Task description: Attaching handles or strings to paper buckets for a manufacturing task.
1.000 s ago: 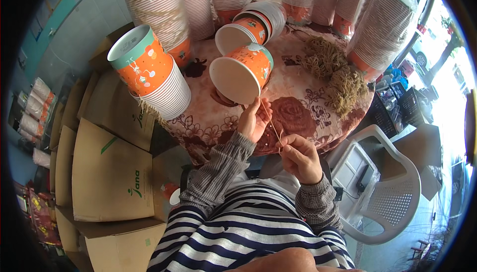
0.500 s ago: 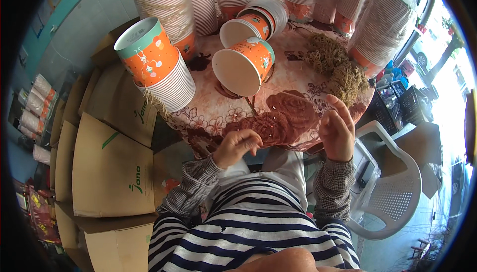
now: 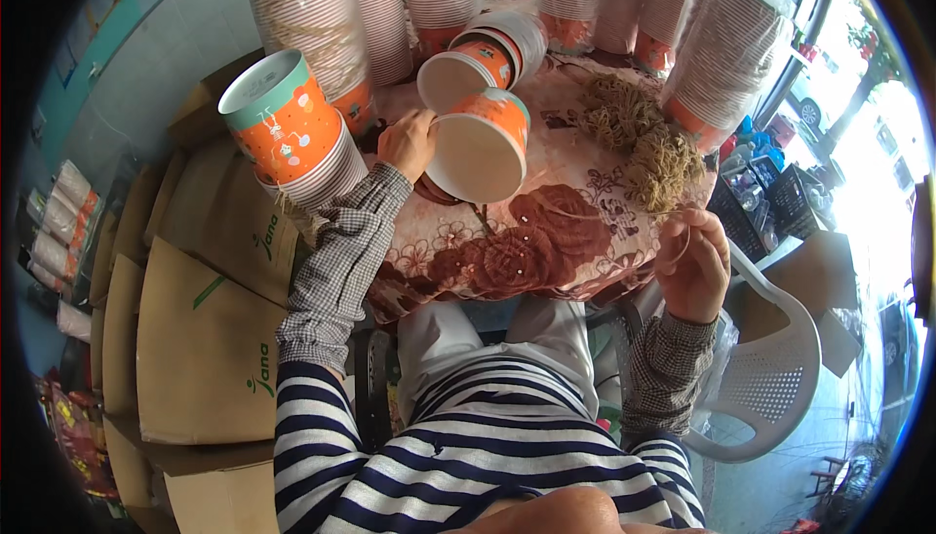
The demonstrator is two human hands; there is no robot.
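A paper tub [image 3: 478, 157], orange with a green base band, lies on its side on the table, its white mouth facing me. At its left rim is my left hand [image 3: 408, 144], fingers closed on the edge and partly hidden behind it. Off the table's right front edge my right hand [image 3: 694, 266] is raised, fingers curled, with a thin pale strand of string [image 3: 684, 239] at the fingertips. Beyond it lies a tangled bundle of tan string [image 3: 663, 168]. Behind the tub, more nested tubs [image 3: 458, 80] lie on their sides.
An upturned stack of tubs [image 3: 283, 124] stands at the table's left edge. Tall wrapped stacks [image 3: 726, 56] line the back. Open cardboard boxes [image 3: 210, 329] fill the left side. A white plastic chair [image 3: 765, 368] is at the right, over a flowered tablecloth [image 3: 546, 241] edge.
My left hand has gone from the front of the table forward and left to the tub's rim. My right hand has shifted right and nearer, its fingers more curled. The view has moved slightly.
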